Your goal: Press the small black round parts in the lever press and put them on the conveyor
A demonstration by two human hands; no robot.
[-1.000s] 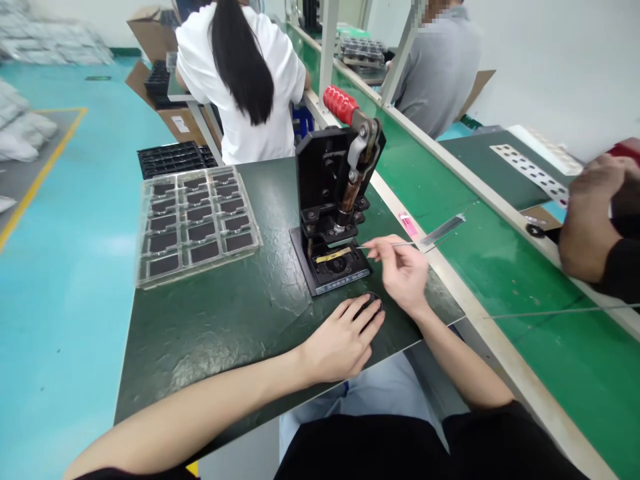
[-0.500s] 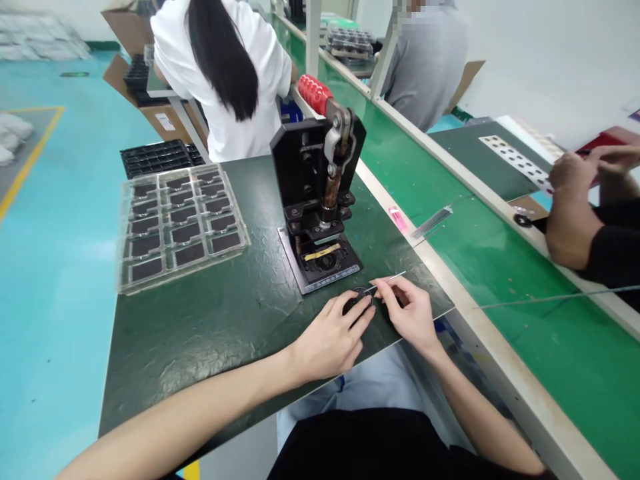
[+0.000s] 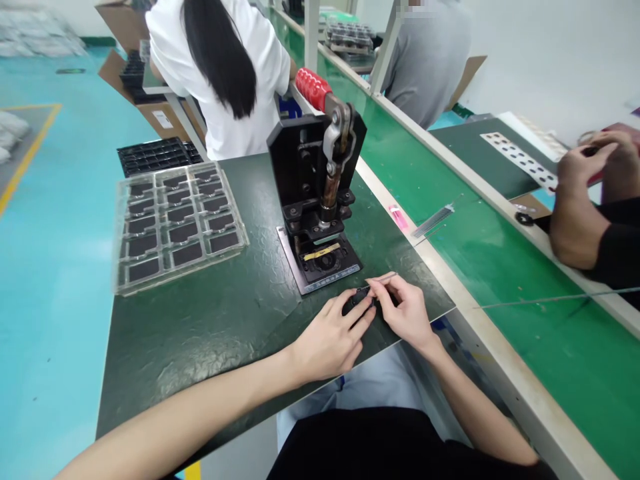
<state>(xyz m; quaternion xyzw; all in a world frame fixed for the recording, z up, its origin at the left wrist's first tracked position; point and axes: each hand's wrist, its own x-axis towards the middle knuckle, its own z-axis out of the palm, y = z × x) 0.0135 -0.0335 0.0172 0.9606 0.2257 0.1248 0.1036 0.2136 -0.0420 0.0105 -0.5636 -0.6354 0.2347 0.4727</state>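
- The dark green bench (image 3: 190,340) has a pebbled surface; a black hand press (image 3: 314,180) and a clear plastic tray (image 3: 177,227) stand on it.
- Near the front edge, the left hand (image 3: 333,337) holds a small black round part (image 3: 356,303).
- The right hand (image 3: 407,310) pinches narrowly a thin metal pick (image 3: 383,277) at this part.

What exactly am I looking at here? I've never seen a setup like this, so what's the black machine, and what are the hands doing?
This view comes from a camera worn on the person's head, looking forward and down at their hands. The black machine with the red handle is a hand-lever press, standing on a dark green mat. Beside it lies a clear plastic tray holding dark rectangular pieces. The left hand rests on a small black part, while the right hand holds a slender metal tool with its tip at that part. Beyond the green workbench, a co-worker's hands work separately.
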